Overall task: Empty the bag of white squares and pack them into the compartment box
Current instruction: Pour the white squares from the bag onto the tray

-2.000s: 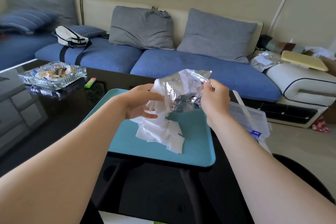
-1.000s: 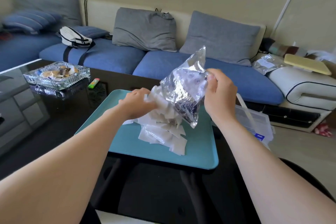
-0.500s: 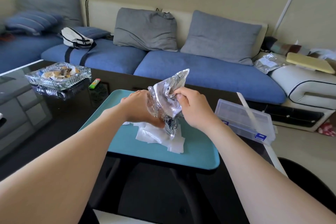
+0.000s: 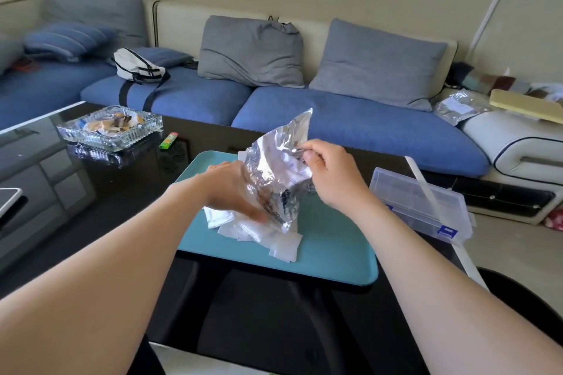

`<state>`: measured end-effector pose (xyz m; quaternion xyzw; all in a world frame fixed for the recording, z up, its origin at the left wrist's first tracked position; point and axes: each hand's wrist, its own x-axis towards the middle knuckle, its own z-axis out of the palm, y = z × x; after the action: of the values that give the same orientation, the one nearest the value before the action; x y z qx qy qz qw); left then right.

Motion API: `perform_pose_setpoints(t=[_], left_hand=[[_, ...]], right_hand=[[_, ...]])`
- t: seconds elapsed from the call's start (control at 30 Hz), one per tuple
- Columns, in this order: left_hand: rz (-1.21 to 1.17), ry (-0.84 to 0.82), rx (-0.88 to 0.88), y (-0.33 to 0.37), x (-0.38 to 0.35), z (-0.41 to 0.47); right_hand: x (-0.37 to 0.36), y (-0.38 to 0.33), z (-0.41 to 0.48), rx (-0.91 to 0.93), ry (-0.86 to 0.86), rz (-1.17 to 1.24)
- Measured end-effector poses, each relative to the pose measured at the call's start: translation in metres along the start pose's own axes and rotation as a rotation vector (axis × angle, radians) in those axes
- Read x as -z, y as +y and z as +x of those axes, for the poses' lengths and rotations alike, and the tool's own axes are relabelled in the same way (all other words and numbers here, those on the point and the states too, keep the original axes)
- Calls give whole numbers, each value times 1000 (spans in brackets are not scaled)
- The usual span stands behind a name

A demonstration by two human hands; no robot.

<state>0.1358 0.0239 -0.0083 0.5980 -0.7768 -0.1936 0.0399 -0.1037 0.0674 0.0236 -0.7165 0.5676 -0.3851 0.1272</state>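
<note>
- The black glossy worktop [image 4: 259, 329] fills the near ground, and both bare forearms reach forward over it.
- A teal tray [image 4: 329, 256] lies flat on the worktop, its near right corner rounded.
- A loose heap of white squares [image 4: 275, 242] lies on the tray towards its left half. The pieces overlap at odd angles, and a few have slid towards the near edge.
- The left grip [image 4: 234, 192] is low over the heap with the back of the hand up. It is clasped on the lower end of the bag [image 4: 274, 167], and the foil hides most of its fingertips.
- The bag is crumpled silver foil, held tilted above the tray. Its lower end touches the heap and one corner points up and to the right.
- The right grip [image 4: 332, 179] pinches the bag's upper edge between thumb and curled fingers.
- The compartment box [image 4: 420, 201], clear plastic with blue latches, sits to the right of the tray at the worktop's right edge. No squares can be made out inside it.
- Farther left on the worktop, a green and orange lighter [image 4: 168, 141] lies near a glass ashtray [image 4: 109, 131] holding scraps.
- Beyond is a blue sofa [image 4: 350, 119] with two grey cushions [image 4: 253, 52]. A white pouch [image 4: 138, 68] lies on its seat, and another foil packet [image 4: 457, 106] lies on its right arm.
</note>
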Motion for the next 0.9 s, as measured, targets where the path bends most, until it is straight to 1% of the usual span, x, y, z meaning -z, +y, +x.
perform_pose_setpoints(t=[0.07,0.13,0.2,0.27,0.43,0.5,0.57,0.67,0.83,0.9], left_hand=[[43,-52,44,1,1,-3],[81,-62,83,7,2,-6],[116,-16,85,17,3,-7],[96,34,54,25,2,-6],[25,154,-118,44,-5,-1],[-14,194,-149,54,-6,0],[-117,224,-161,63,-6,2],[-236,215,-154,69,-11,6],[-272,204,-205,83,-14,7],[-236,205,-217,85,-16,8]], right_hand=[[10,1,4,9,98,-23],[20,2,4,6,174,-56],[27,2,2,-24,251,-98],[33,2,-1,-39,312,-138],[43,-2,-4,-63,358,-189],[47,-3,-5,-65,386,-196],[50,-4,-5,-80,428,-195],[54,-4,-5,-98,456,-203],[66,1,-6,-84,524,-232],[70,3,-8,-98,551,-261]])
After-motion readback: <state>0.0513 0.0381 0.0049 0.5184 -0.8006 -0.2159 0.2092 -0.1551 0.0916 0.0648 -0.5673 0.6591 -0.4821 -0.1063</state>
